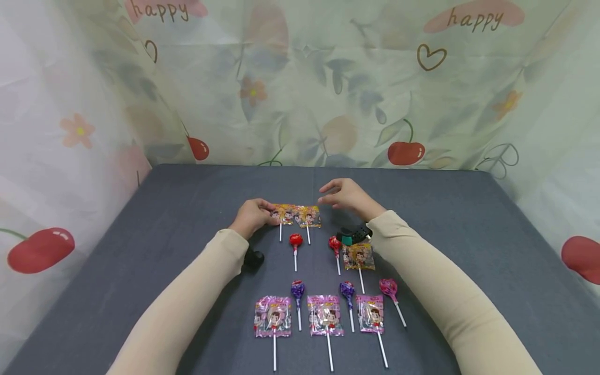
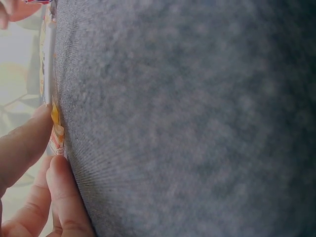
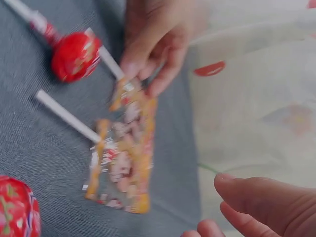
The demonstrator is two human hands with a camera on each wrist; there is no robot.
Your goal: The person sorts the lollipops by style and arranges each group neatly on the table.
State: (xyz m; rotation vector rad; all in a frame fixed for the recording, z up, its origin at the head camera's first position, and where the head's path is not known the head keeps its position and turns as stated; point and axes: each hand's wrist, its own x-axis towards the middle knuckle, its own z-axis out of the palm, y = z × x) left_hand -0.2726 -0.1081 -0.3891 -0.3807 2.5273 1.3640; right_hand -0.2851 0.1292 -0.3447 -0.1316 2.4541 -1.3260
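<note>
Near the back of the table, my left hand (image 1: 251, 216) pinches the left edge of a flat lollipop in an orange wrapper (image 1: 283, 213). In the left wrist view its thumb and fingertips close on the wrapper edge (image 2: 58, 132). A second orange-wrapped lollipop (image 1: 308, 216) lies right beside it, with both white sticks toward me. My right hand (image 1: 349, 198) hovers just right of that pair, fingers loosely bent and holding nothing. The right wrist view shows a gap between this hand's thumb (image 3: 247, 192) and the second wrapper (image 3: 126, 170).
Round red lollipops (image 1: 296, 240) (image 1: 335, 243) lie closer to me, beside a third orange-wrapped one (image 1: 359, 256) under the right wrist. Purple lollipops (image 1: 297, 289) (image 1: 347, 290), a round pink one (image 1: 388, 287) and three flat pink-wrapped ones (image 1: 325, 315) are at the front. A patterned curtain (image 1: 304, 104) borders the grey table (image 1: 187, 208).
</note>
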